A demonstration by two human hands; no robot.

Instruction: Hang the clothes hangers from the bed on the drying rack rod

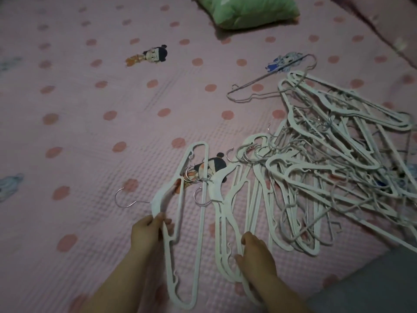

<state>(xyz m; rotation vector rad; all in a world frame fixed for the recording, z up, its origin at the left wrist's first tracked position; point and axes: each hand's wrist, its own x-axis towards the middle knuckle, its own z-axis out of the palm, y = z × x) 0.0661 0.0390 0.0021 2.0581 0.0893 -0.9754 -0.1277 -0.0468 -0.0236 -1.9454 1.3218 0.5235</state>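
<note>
Head view looks down on the hangers, all of which lie on the bed (90,132); none has reached the rack, which I cannot see from here. Nearest me, my left hand (150,231) is clamped on one white hanger (160,203), fingers curled round its shoulder just below the neck. I judge that grip is chosen because it leaves the metal hook pointing away and free to catch a rod. My right hand (255,256) curls over the arms of a bunch (216,193) of white hangers lying stacked just beside the first, thumb on the near side. It looks like a grasp meant to lift several at once, though how many it holds I cannot tell.

Further right the pile (327,168) sprawls toward the bed's edge, hooks and arms interlocked, so pulling from it will likely drag neighbours along. That would explain starting with the loose ones nearest me. A thin wire hanger (266,86) lies at the pile's far side, partly under the white ones. A green pillow (246,12) sits well apart at the far end.
</note>
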